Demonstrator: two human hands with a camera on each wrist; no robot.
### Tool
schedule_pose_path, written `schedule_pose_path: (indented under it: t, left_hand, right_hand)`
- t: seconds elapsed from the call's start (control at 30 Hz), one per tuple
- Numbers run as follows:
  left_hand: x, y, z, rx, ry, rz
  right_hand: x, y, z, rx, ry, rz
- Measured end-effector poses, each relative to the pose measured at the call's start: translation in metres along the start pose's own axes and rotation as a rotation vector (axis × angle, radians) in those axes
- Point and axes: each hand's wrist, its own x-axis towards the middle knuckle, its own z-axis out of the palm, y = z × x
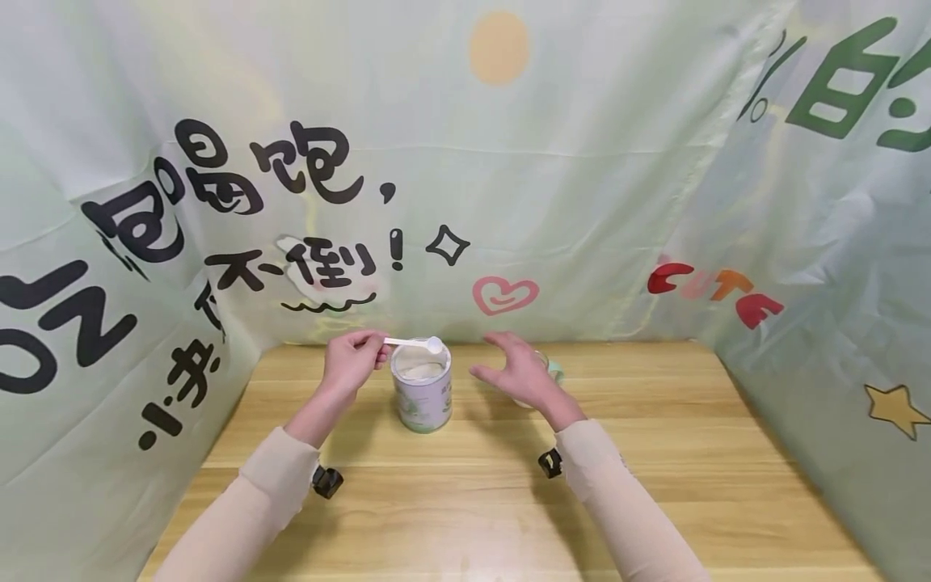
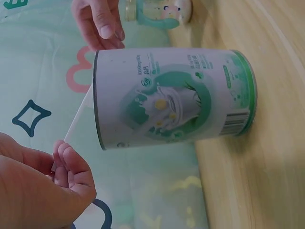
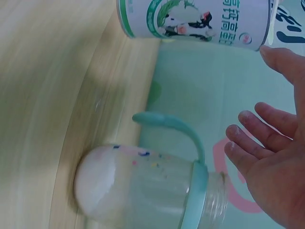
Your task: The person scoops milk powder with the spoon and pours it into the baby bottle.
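Note:
My left hand (image 1: pixel 352 361) pinches the handle of a white measuring scoop (image 1: pixel 414 343), held level over the open mouth of a milk powder can (image 1: pixel 424 400). Pale powder (image 1: pixel 423 370) shows inside the can, which stands upright on the table. To the right of the can, my right hand (image 1: pixel 520 372) hovers with fingers spread and holds nothing. Below and beside it stands a clear baby bottle (image 3: pixel 143 183) with a mint-green handle (image 3: pixel 178 126); its top is uncapped and white powder lies in its bottom. In the head view the right hand hides most of the bottle.
The wooden table (image 1: pixel 451 501) runs up to fabric walls (image 1: pixel 582 202) at the back and both sides, printed with lettering, a heart and a star. A small black device (image 1: pixel 327 482) sits at the left wrist, another black device (image 1: pixel 550 463) at the right.

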Motion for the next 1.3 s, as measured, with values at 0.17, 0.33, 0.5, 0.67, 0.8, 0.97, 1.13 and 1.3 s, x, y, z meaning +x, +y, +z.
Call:
schedule_pose_path:
  t: [0.17, 0.33, 0.5, 0.67, 0.8, 0.97, 1.13, 1.3]
  left_hand:
    - [-0.001, -0.003, -0.007, 0.004, 0.01, -0.001]
    - [-0.003, -0.005, -0.011, 0.023, 0.02, 0.007]
    - [-0.004, -0.008, -0.012, 0.073, 0.011, 0.032]
    - [-0.003, -0.011, -0.012, 0.111, 0.017, 0.046]
    - [-0.002, -0.013, -0.012, 0.132, 0.018, 0.053]
    - [-0.002, -0.015, -0.011, 0.156, 0.024, 0.071]
    - [-0.003, -0.017, -0.008, 0.2, 0.014, 0.106]
    - [-0.005, -0.016, -0.005, 0.349, 0.013, 0.187]
  right_hand:
    - [0.003, -0.007, 0.006, 0.006, -0.013, -0.013]
    - [0.004, -0.013, 0.012, 0.017, -0.021, -0.027]
    - [0.005, -0.017, 0.016, 0.014, -0.014, -0.063]
    - [0.006, -0.019, 0.018, 0.023, -0.031, -0.071]
    - [0.005, -0.019, 0.021, 0.028, -0.033, -0.083]
    - [0.006, -0.02, 0.024, 0.051, -0.045, -0.099]
    - [0.008, -0.023, 0.029, 0.079, -0.071, -0.098]
    - [0.01, -0.027, 0.035, 0.087, -0.066, -0.115]
